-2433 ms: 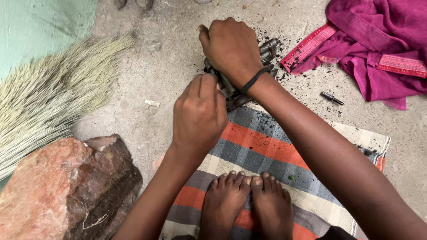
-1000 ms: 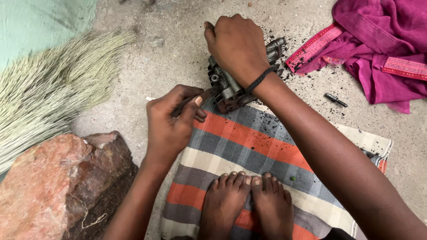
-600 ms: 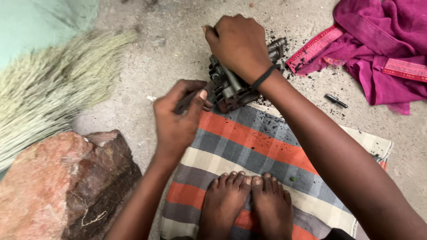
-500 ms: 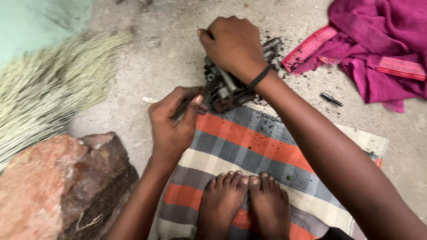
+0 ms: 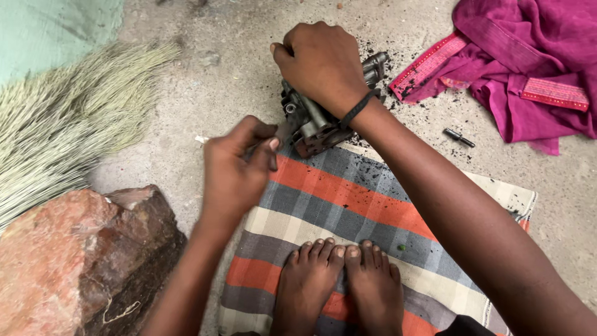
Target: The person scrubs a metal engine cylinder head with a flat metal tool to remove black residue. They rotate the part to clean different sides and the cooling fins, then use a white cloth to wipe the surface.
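Observation:
A dark, greasy metal machine part point(image 5: 313, 122) lies on the concrete floor at the far edge of a striped cloth point(image 5: 348, 199). My right hand point(image 5: 320, 59) presses down over its top, fingers wrapped round it; a dark band circles the wrist. My left hand point(image 5: 236, 168) is closed on a thin dark tool point(image 5: 277, 138) whose tip reaches the near left side of the part. My bare feet point(image 5: 339, 280) rest together on the cloth below.
A large reddish rock point(image 5: 74, 255) sits at the lower left. A pale grass broom point(image 5: 62, 118) fans out at the left. A magenta garment point(image 5: 522, 56) lies at the upper right, with a small dark bolt point(image 5: 459, 137) and black grit near it.
My left hand drew back from on top of the part and now works a thin tool at the part's near left side. My right hand has stayed on the part.

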